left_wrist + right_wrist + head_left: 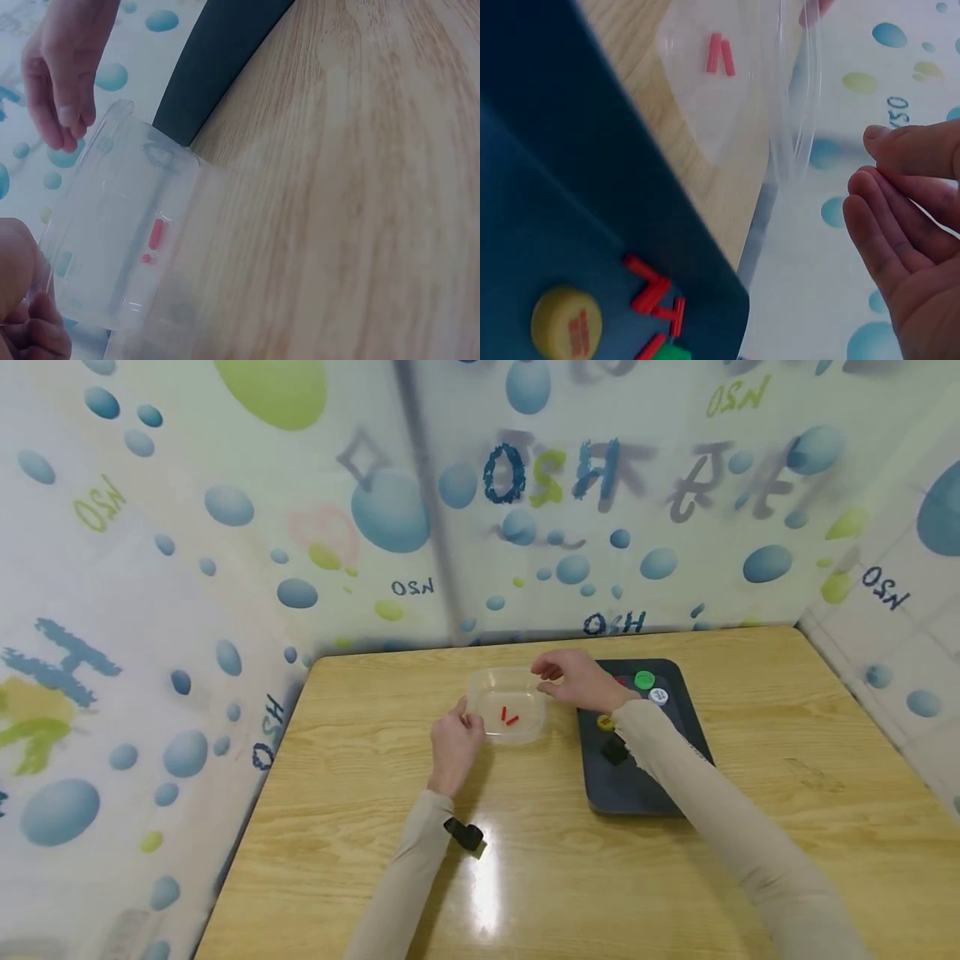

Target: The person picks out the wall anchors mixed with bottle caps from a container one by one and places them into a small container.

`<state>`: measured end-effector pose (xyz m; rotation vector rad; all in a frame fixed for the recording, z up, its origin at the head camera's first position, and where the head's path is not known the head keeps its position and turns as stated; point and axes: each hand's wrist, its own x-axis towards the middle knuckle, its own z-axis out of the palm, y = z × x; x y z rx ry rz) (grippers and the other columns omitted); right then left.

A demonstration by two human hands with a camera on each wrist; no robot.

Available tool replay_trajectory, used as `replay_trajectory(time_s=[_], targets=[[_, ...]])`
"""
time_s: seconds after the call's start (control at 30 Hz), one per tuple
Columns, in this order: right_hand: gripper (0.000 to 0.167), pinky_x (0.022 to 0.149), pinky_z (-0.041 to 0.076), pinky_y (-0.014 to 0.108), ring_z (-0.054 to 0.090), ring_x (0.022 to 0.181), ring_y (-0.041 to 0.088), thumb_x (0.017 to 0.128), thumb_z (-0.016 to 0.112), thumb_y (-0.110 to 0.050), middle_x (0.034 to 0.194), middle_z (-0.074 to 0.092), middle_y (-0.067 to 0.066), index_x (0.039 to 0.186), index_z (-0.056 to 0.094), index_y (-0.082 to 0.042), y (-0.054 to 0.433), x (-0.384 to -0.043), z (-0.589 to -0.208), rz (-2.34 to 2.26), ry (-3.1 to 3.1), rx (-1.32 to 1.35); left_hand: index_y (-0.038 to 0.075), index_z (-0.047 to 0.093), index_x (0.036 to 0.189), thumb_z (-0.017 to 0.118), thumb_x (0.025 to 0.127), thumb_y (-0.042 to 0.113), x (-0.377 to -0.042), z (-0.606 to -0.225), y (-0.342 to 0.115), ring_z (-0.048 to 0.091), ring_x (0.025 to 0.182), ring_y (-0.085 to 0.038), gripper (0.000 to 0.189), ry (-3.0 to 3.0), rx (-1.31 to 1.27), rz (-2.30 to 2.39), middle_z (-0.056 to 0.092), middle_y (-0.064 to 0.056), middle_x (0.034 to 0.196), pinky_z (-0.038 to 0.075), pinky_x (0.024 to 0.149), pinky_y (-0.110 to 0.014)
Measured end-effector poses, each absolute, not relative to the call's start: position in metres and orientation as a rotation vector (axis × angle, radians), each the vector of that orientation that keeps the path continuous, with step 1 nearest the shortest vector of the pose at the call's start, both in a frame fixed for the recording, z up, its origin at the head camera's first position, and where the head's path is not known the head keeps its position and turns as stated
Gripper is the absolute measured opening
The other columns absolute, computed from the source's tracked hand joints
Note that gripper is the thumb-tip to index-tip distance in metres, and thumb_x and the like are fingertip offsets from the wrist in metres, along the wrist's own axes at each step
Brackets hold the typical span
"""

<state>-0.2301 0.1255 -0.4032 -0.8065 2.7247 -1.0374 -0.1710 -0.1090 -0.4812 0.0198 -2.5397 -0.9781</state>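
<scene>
Container [514,738] of clear plastic set on grained table [787,718], rim pinched by left hand [456,739], slim red rods [512,721] held inside, right hand [579,681] alongside, fingers released, dark tray [611,789] partly hidden by sleeve [738,827].

Mirror-reversed "H2O" lettering [551,478] repeats across the bubble-patterned wall [480,556].

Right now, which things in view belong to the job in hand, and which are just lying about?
Probably belonging to the job:
Clear plastic container, held at its rim by the left hand
Two red sticks inside it
Red sticks on the dark tray, and the tray itself

Probably just lying about on the tray:
Yellow cap
Green cap
White cap
</scene>
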Motion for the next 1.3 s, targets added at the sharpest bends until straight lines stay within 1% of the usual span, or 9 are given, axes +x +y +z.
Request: replay_trajectory(time_s=[0.17,0.3,0.43,0.63,0.77,0.97,1.3], targets=[[0.034,0.098,0.052,0.049,0.066,0.109,0.032,0.095,0.067,-0.012,0.124,0.067,0.021,0.126,0.065,0.002,0.147,-0.229,-0.404,-1.080,2.725,-0.744,-0.008,0.069,0.122,0.056,0.083,0.006,-0.172,-0.482,-0.109,0.039,0.051,-0.015,0.044,-2.541,0.023,-0.976,0.051,-0.005,0.055,0.035,0.050,-0.032],[0.032,0.095,0.054,0.048,0.067,0.106,0.032,0.094,0.068,-0.012,0.121,0.068,0.020,0.124,0.067,0.001,0.163,-0.228,-0.408,-1.092,2.748,-0.751,-0.009,0.069,0.123,0.056,0.084,0.005,-0.173,-0.483,-0.109,0.039,0.050,-0.013,0.044,-2.529,0.019,-0.991,0.052,-0.005,0.055,0.034,0.048,-0.029],[0.031,0.093,0.054,0.050,0.068,0.103,0.033,0.093,0.069,-0.010,0.118,0.069,0.021,0.121,0.067,0.002,0.175,-0.227,-0.414,-1.064,2.785,-0.764,-0.008,0.068,0.125,0.055,0.085,0.005,-0.173,-0.482,-0.109,0.037,0.048,-0.010,0.044,-2.541,0.017,-1.030,0.048,-0.002,0.055,0.030,0.045,-0.026],[0.032,0.090,0.054,0.051,0.068,0.102,0.035,0.093,0.068,-0.008,0.116,0.069,0.022,0.122,0.066,0.005,0.189,-0.225,-0.426,-1.040,2.803,-0.749,-0.009,0.067,0.126,0.055,0.085,0.006,-0.173,-0.480,-0.109,0.035,0.049,-0.011,0.045,-2.560,0.038,-1.028,0.045,0.001,0.055,0.029,0.047,-0.026],[0.032,0.088,0.055,0.050,0.069,0.101,0.033,0.093,0.069,-0.009,0.114,0.070,0.020,0.122,0.067,0.003,0.192,-0.223,-0.433,-1.025,2.796,-0.707,-0.009,0.066,0.128,0.054,0.086,0.005,-0.172,-0.480,-0.108,0.034,0.047,-0.009,0.046,-2.562,0.035,-1.061,0.045,0.000,0.055,0.027,0.044,-0.025],[0.030,0.092,0.054,0.049,0.068,0.105,0.032,0.091,0.069,-0.007,0.114,0.071,0.017,0.121,0.067,0.000,0.189,-0.221,-0.444,-0.971,2.772,-0.650,-0.008,0.065,0.129,0.054,0.087,0.005,-0.170,-0.479,-0.108,0.034,0.046,-0.008,0.045,-2.562,0.034,-1.085,0.044,0.001,0.054,0.026,0.043,-0.023],[0.028,0.088,0.056,0.047,0.069,0.099,0.031,0.089,0.070,-0.003,0.106,0.072,0.017,0.116,0.068,0.003,0.189,-0.224,-0.460,-0.944,2.762,-0.727,-0.009,0.062,0.133,0.054,0.090,0.006,-0.170,-0.480,-0.108,0.033,0.044,-0.007,0.046,-2.587,0.039,-1.105,0.042,0.003,0.054,0.025,0.041,-0.021]])
